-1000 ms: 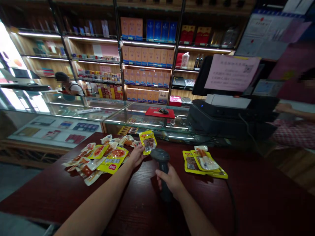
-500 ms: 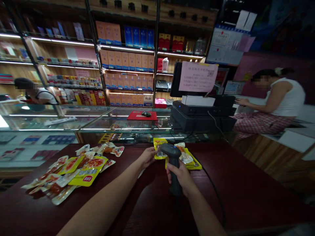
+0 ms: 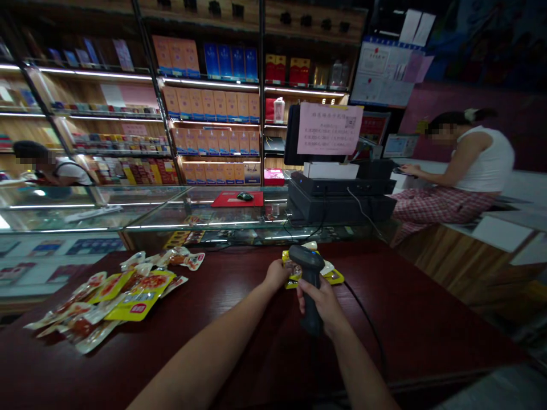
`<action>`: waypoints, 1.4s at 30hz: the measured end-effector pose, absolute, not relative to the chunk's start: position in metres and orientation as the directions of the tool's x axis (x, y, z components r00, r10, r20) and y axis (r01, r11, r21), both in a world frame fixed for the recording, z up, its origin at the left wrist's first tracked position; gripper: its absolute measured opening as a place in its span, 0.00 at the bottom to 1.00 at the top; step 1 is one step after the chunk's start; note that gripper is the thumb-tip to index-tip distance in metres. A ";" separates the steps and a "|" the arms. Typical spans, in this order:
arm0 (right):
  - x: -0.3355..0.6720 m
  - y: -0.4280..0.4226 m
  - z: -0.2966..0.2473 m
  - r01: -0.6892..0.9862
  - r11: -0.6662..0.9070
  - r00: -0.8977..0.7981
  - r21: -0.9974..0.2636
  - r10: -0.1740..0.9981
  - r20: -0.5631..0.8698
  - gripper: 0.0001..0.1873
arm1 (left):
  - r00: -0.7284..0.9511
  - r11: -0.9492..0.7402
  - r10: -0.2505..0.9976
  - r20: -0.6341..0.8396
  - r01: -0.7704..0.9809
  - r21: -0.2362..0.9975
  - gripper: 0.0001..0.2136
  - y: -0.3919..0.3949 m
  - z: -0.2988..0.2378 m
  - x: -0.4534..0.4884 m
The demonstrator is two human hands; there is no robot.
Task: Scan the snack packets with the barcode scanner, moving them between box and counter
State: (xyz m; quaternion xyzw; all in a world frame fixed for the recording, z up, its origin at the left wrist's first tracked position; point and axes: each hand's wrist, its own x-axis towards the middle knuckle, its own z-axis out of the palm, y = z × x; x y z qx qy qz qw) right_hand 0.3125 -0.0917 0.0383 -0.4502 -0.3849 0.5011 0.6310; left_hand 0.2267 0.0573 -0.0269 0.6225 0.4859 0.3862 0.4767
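My right hand (image 3: 320,299) is wrapped round the grip of a dark barcode scanner (image 3: 311,285), its head facing away from me. Just left of the scanner's head, my left hand (image 3: 277,274) has its fingers closed at the edge of a yellow snack packet (image 3: 292,267); the scanner hides part of that packet, and the fingertips show poorly. More yellow and clear packets (image 3: 335,277) lie behind and right of the scanner. To the left on the table spreads a loose pile of vacuum-packed snacks (image 3: 143,296), some yellow, some clear with brown food inside.
A dark red wooden table (image 3: 239,341) carries everything; the scanner's cable (image 3: 371,319) curves over its right side. Beyond stand a glass counter (image 3: 179,213), a mouse (image 3: 245,196) on a red pad and a monitor (image 3: 293,134). One person (image 3: 482,159) sits at right, another (image 3: 64,168) at far left.
My left hand has moved right with the yellow packet, towards the packets behind the scanner. The scanner has shifted slightly right relative to the table. The view has turned a little right.
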 end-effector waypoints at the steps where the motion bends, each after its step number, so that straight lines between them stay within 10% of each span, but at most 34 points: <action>1: 0.312 -0.091 0.039 -0.285 0.093 0.201 -0.954 0.979 0.036 0.22 | 0.229 -0.101 0.973 0.034 0.288 0.952 0.05 0.054 -0.025 0.231; 7: 0.302 -0.091 0.045 -0.250 0.090 0.188 -0.964 0.981 0.043 0.20 | 0.232 -0.249 0.956 0.180 0.314 0.916 0.06 0.050 -0.017 0.213; 16: 0.253 -0.080 0.047 -0.165 0.012 0.065 -0.986 0.998 0.001 0.19 | -0.266 -0.197 0.881 0.392 0.546 0.814 0.06 0.058 0.023 0.001; 24: 0.190 -0.056 0.044 -0.161 -0.005 -0.088 -0.987 0.996 0.009 0.20 | -0.039 -0.023 0.949 0.314 0.982 0.189 0.20 0.074 0.028 -0.077; 28: 0.175 -0.047 0.032 -0.160 -0.019 -0.165 -0.987 0.986 0.008 0.20 | -0.021 0.001 0.970 0.243 0.997 0.082 0.20 0.084 0.005 -0.062; 37: 0.175 -0.036 0.011 -0.179 -0.119 -0.205 -0.977 0.975 -0.081 0.21 | -0.060 0.024 0.967 0.248 0.989 0.149 0.16 0.085 -0.007 -0.061; 42: 0.178 -0.036 0.012 -0.180 -0.120 -0.179 -0.976 0.980 -0.087 0.22 | -0.111 -0.186 0.900 0.422 0.777 0.601 0.14 0.091 0.002 -0.063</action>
